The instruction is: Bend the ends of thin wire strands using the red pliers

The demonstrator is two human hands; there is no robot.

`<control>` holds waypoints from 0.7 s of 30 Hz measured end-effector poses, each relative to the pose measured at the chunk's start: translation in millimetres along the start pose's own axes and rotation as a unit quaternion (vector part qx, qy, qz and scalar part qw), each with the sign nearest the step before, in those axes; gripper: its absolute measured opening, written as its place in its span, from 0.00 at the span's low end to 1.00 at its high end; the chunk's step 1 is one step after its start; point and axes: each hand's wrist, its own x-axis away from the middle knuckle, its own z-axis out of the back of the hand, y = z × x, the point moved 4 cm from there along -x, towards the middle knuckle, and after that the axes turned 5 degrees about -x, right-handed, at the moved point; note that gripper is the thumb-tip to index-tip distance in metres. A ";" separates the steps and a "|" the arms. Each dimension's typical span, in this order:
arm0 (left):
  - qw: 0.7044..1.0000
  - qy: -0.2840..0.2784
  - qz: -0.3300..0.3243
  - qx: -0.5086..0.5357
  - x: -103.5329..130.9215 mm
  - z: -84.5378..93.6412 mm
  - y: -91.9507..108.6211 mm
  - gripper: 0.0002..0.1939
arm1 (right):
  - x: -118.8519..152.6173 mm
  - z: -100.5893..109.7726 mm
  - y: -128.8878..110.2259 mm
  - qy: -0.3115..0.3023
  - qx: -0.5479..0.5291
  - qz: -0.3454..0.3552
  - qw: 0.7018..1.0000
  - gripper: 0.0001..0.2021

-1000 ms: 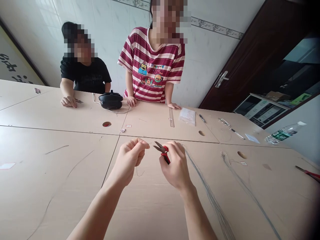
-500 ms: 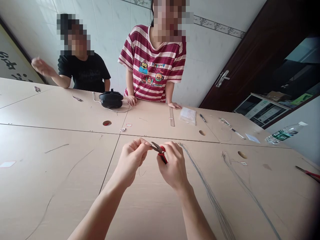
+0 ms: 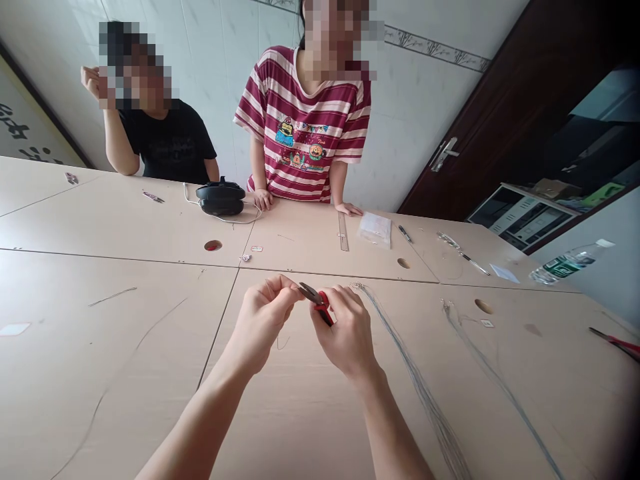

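My left hand [image 3: 265,320] is closed in a pinch on a thin wire [image 3: 281,345], which curls out below the fingers. My right hand [image 3: 347,327] is wrapped round the red and black handles of small pliers [image 3: 320,303]. The pliers' jaws point left and lie right at my left fingertips; whether they touch the wire is too small to tell. Just right of my right hand, a bundle of long thin grey wires [image 3: 410,363] lies on the table [image 3: 295,427].
A second wire bundle [image 3: 500,380] and red-handled scissors [image 3: 620,344] lie at the right, a bottle [image 3: 570,263] beyond. Loose wire [image 3: 100,403] is at the left. A black device [image 3: 221,198], ruler [image 3: 343,232] and plastic bag [image 3: 375,230] lie before two people across the table.
The pliers' jaws have come closer together and shifted slightly left to my left fingertips. The person in black has raised a hand towards the head. My left hand has hardly moved.
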 end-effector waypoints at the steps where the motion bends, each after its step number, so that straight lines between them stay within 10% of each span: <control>1: 1.000 0.000 0.001 0.000 -0.1 -0.2 0.0 0.07 | 0.0 0.0 -0.1 0.001 0.001 -0.001 1.000 0.06; 21: 1.000 -0.003 0.009 -0.023 0.3 0.4 -3.3 0.07 | -0.9 -0.2 -0.2 -0.002 -0.004 -0.004 1.000 0.06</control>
